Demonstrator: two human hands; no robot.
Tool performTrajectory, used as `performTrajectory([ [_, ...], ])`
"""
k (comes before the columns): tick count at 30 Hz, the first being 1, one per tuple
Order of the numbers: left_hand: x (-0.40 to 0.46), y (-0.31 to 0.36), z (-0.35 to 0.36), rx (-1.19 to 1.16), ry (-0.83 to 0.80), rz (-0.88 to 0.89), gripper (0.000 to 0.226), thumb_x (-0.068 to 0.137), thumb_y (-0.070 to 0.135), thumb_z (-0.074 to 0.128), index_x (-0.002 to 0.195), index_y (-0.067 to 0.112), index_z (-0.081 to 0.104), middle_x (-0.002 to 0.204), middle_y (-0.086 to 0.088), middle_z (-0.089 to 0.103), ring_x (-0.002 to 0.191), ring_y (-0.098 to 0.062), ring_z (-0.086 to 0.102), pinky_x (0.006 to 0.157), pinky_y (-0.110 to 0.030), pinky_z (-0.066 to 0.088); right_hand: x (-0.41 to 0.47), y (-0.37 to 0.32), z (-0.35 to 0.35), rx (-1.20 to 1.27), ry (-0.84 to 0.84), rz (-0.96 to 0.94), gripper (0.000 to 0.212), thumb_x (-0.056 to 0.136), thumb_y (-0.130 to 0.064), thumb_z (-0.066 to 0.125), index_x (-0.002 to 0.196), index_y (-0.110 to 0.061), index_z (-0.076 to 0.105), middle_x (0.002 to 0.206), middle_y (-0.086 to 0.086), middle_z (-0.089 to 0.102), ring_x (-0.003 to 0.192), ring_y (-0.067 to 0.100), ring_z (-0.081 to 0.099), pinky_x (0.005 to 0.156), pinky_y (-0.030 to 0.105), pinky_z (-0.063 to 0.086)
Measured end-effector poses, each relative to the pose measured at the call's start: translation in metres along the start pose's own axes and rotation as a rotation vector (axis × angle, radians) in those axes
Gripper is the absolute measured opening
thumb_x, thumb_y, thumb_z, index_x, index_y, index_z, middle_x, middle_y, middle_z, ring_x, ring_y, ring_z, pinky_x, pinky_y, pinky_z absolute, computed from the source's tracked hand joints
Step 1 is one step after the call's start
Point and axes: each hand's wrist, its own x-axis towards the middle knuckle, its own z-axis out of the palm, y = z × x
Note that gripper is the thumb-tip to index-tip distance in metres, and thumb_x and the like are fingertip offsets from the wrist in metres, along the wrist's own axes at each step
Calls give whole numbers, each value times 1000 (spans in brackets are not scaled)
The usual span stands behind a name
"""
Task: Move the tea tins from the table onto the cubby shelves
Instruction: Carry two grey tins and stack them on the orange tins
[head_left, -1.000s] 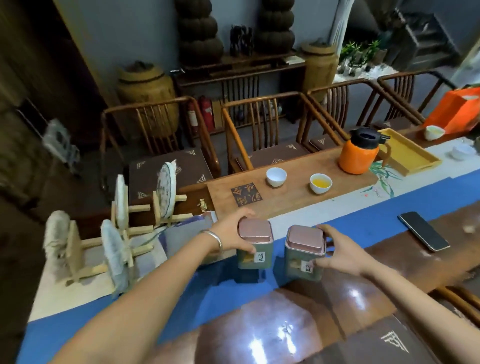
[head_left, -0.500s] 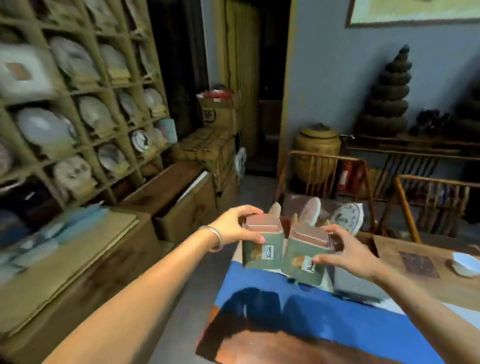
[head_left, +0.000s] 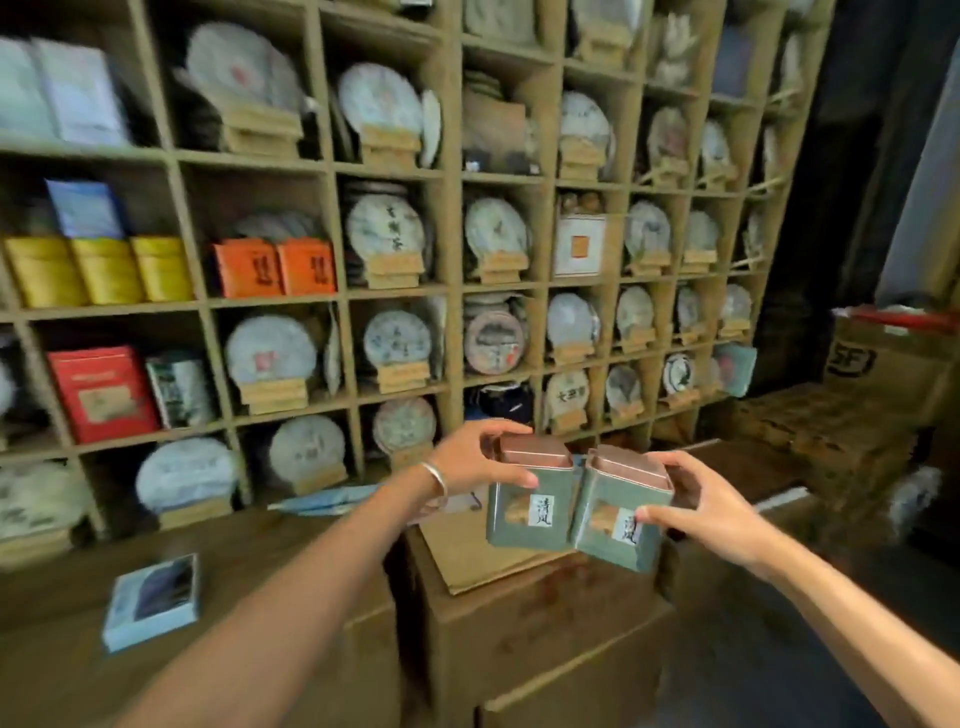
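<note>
Head view: the left hand (head_left: 467, 462) grips the left tin (head_left: 530, 504) near its copper lid, and the right hand (head_left: 701, 504) grips the right tin (head_left: 618, 514) by its side. Both tins are in the air before the cubby shelves (head_left: 452, 291), their sides touching, the right one tilted. Most cubbies look full, so first choose one with room. Level each tin, keep both grips firm, and set one in at a time.
</note>
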Motion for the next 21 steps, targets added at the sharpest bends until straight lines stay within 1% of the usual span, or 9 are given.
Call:
performTrajectory([
  [2, -5, -14, -34, 31, 62, -42, 69, 51, 48, 86, 116, 41, 63, 115, 18, 63, 105, -1, 60, 88, -15, 47, 43, -12, 23, 14, -59, -46, 76, 62, -45, 86, 127, -33, 49, 122, -11, 61, 111, 7, 59, 93, 34, 50],
  [4, -6, -27, -65, 54, 129, -81, 70, 52, 50, 85, 118, 41, 63, 116, 16, 63, 106, -4, 60, 91, -21, 48, 85, -22, 44, 55, -105, -96, 86, 52, -49, 85, 128, -29, 49, 121, -7, 62, 109, 11, 61, 92, 36, 50],
  [6, -4, -35, -91, 78, 199, -110, 68, 49, 54, 84, 113, 45, 64, 117, 13, 64, 106, -6, 60, 92, -26, 49, 125, -32, 62, 88, -156, -132, 84, 52, -43, 86, 126, -28, 49, 119, -3, 64, 107, 14, 63, 90, 37, 53],
  [9, 4, -41, -127, 113, 265, -137, 59, 49, 54, 84, 105, 51, 63, 109, 17, 65, 98, -1, 62, 83, -20, 49, 185, -46, 83, 143, -245, -184, 67, 63, -25, 88, 119, -35, 52, 115, -8, 66, 100, 2, 65, 82, 22, 54],
  [12, 14, -45, -163, 154, 313, -183, 65, 54, 52, 84, 115, 43, 62, 114, 11, 64, 101, -7, 62, 92, -29, 51, 240, -68, 100, 169, -300, -245, 58, 63, -27, 87, 109, -41, 54, 108, -20, 64, 91, -13, 62, 67, 10, 49],
  [14, 18, -47, -187, 191, 358, -207, 64, 54, 55, 82, 114, 46, 61, 113, 14, 64, 103, -3, 60, 94, -24, 47, 273, -86, 112, 205, -325, -284, 57, 59, -27, 87, 104, -38, 56, 105, -17, 65, 89, -10, 63, 65, 8, 49],
  [17, 18, -49, -227, 193, 457, -235, 62, 50, 57, 83, 109, 48, 64, 113, 13, 63, 105, -7, 59, 95, -28, 47, 319, -111, 133, 257, -353, -335, 57, 52, -32, 87, 102, -36, 60, 103, -12, 69, 94, 3, 66, 74, 20, 54],
  [19, 15, -49, -252, 170, 504, -240, 57, 53, 50, 85, 106, 47, 65, 114, 9, 64, 105, -11, 61, 93, -31, 50, 347, -129, 147, 263, -396, -366, 55, 60, -22, 87, 103, -40, 60, 109, -7, 68, 100, 12, 65, 78, 30, 54],
  [21, 15, -47, -280, 184, 552, -243, 53, 60, 42, 86, 109, 42, 65, 115, 7, 64, 105, -11, 60, 91, -31, 50, 373, -151, 160, 254, -420, -417, 52, 65, -16, 86, 104, -40, 60, 112, -4, 66, 101, 15, 65, 76, 29, 55],
])
